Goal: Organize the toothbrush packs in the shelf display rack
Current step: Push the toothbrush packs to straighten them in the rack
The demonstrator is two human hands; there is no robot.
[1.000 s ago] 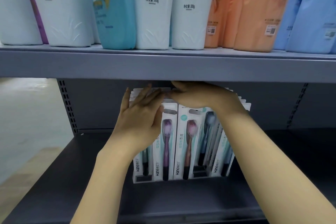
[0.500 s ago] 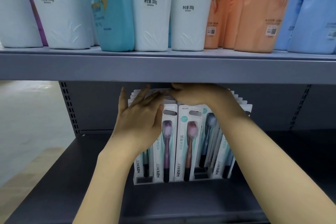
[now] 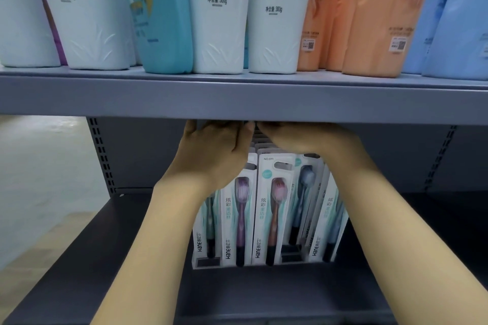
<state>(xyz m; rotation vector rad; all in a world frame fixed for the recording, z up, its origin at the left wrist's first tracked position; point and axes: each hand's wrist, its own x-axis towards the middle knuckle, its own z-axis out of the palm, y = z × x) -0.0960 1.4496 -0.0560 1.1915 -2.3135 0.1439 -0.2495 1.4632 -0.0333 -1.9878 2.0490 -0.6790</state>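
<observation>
Several white-and-teal toothbrush packs (image 3: 272,208) stand upright in rows in a clear display rack (image 3: 206,263) on the dark lower shelf (image 3: 264,295). Purple, pink and blue brushes face front. My left hand (image 3: 214,153) presses with fairly straight fingers against the tops of the left rows. My right hand (image 3: 303,140) reaches in from the right, its fingers bent over the tops of the rear packs. Both sets of fingertips meet just under the upper shelf's lip, which partly hides them.
The grey upper shelf (image 3: 237,97) hangs low over the rack and leaves little headroom. It carries white (image 3: 216,24), teal (image 3: 163,24), orange (image 3: 375,24) and blue (image 3: 459,24) bottles. A perforated upright (image 3: 101,155) stands at the left, with pale floor beyond.
Both hands have moved up and further back along the pack tops, closer to the upper shelf's lip. The packs stand a little straighter.
</observation>
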